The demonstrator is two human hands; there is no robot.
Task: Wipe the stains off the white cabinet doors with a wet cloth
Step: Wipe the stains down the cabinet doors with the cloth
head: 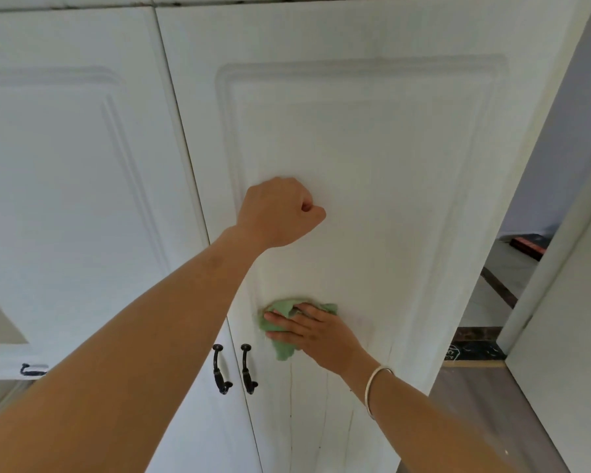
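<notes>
White doors [355, 148] — three handles [219, 368] [247, 368] [33, 370], two hands [280, 213] [318, 332] (one cloth [280, 349]).

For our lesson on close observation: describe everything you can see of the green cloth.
The green cloth is small, pale and crumpled into soft folds. The right hand presses it against the white cabinet door, fingers spread over it; edges show above and below the hand. It sits above and right of the door's dark handle, apart.

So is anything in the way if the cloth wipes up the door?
Maybe. The left hand rests as a fist on the door, above the cloth, which the right hand presses to the door. Rightward, nothing visible blocks it.
</notes>
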